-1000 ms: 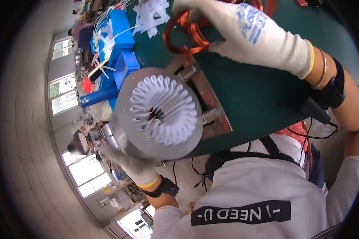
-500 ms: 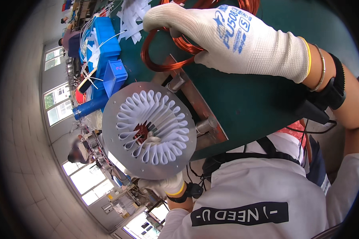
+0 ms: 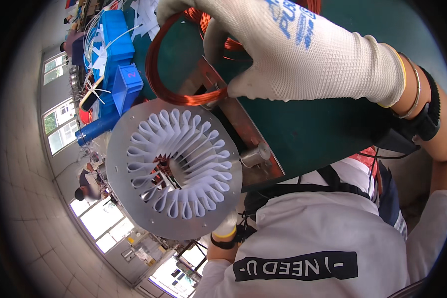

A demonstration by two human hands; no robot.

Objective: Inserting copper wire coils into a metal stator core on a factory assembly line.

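Observation:
My right hand, in a white knit glove, grips a loop of copper wire coil. Its thumb presses on the loop's near end, and its fingers reach over the far side. Below the loop is a round grey metal stator. White folded paper slot liners stand in a ring around its central bore, where reddish copper wire shows inside. My left hand, also gloved, is at the stator's lower edge. Its fingers are hidden behind the stator.
A metal stand with round posts sits on the green tabletop beside the stator. Blue bins, a blue tube and white paper strips lie to the left. More copper coils rest behind my right hand. People work farther off.
My right hand has brought the copper loop down and left, nearer the stator's upper rim. The stator has shifted slightly left and down, and my left hand has gone farther behind it.

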